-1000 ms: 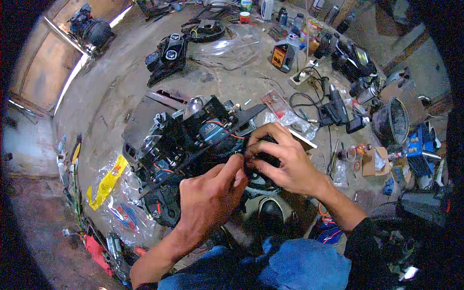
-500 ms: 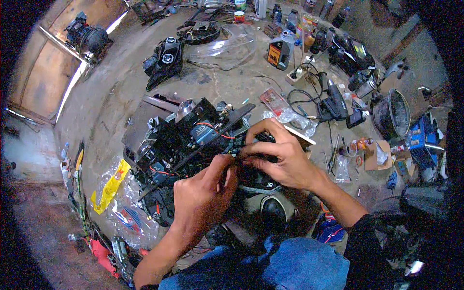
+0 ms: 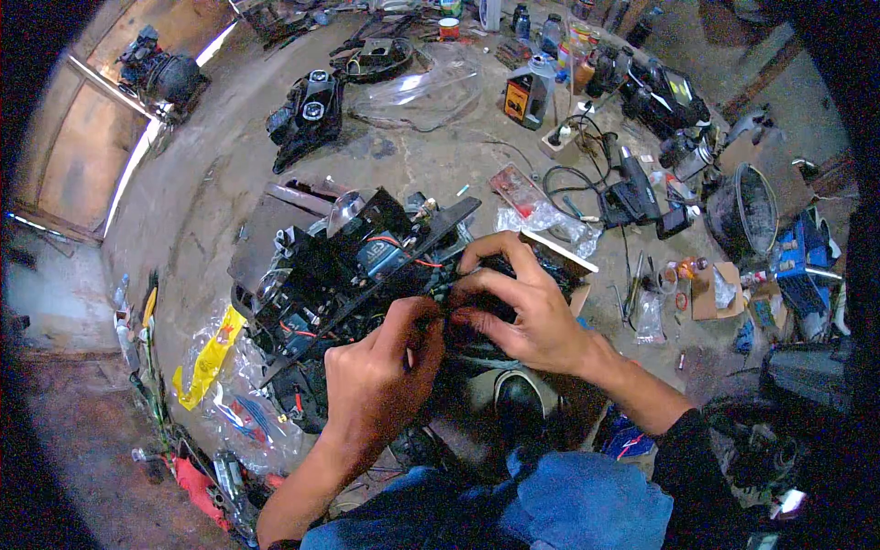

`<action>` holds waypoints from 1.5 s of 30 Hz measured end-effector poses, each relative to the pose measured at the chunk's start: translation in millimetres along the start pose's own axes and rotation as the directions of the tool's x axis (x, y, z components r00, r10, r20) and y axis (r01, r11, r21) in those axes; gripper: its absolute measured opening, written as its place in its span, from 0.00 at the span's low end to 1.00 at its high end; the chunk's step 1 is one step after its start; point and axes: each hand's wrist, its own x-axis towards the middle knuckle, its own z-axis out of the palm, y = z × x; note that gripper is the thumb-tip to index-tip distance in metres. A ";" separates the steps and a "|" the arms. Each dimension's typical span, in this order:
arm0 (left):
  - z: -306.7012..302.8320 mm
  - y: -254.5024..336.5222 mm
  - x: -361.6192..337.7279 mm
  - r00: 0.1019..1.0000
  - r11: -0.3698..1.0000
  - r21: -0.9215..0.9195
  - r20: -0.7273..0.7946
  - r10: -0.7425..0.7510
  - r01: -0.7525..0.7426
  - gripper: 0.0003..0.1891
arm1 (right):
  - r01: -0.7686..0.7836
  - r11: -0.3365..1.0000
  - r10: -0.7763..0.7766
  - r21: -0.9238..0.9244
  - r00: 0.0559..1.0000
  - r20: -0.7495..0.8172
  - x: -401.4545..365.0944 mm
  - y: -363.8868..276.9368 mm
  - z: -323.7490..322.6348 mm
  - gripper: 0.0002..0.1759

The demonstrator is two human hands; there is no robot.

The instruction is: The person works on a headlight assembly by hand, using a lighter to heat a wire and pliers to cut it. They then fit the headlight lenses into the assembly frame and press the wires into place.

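A black vehicle lamp assembly [image 3: 302, 275] lies on the floor in front of me, with dark wires and a blue-grey box marked AES [image 3: 380, 254] fixed in it. Over its near right edge my left hand [image 3: 380, 371] is closed, thumb and forefinger pinched together. My right hand [image 3: 532, 307] faces it with its fingers curled and their tips pressed together close to the left fingertips. Whatever is between the fingertips is small and dark, hidden by the fingers; dark wiring runs just beside them.
A yellow strip [image 3: 211, 357] and clear plastic bags lie on the left. To the right are a heat gun [image 3: 632, 188], a power strip [image 3: 566, 137], a black bucket [image 3: 742, 215] and a blue rack [image 3: 802, 266]. Farther off stand an oil bottle [image 3: 529, 94] and a black housing [image 3: 307, 119].
Both hands stay pinched close together over the assembly. My left hand has shifted slightly down and left, and the right fingers have bent a little differently. The camera view moved slightly.
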 end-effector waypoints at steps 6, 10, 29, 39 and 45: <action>-1.5 -1.7 3.1 0.999 0.998 -0.048 0.001 0.048 -0.048 0.10 | 0.007 0.999 -0.009 -0.033 0.998 -0.058 -2.7 -0.7 8.3 0.17; 0.6 -0.7 6.3 0.994 0.994 0.011 0.000 0.106 -0.106 0.09 | -0.029 0.999 0.028 -0.018 0.999 -0.031 -3.6 0.4 3.7 0.16; 0.7 -2.5 10.5 0.980 0.976 0.142 0.128 0.150 -0.168 0.09 | 0.057 0.996 -0.058 -0.062 0.998 -0.015 9.3 7.5 -8.4 0.15; -6.1 10.8 12.7 0.992 0.973 0.217 0.116 0.055 -0.080 0.08 | 0.156 0.978 -0.154 -0.138 0.988 0.024 7.5 20.1 -13.4 0.29; -9.2 18.3 10.9 0.992 0.973 0.227 0.127 0.024 -0.052 0.08 | 0.121 0.990 -0.124 -0.078 0.992 -0.030 6.1 21.6 -5.8 0.27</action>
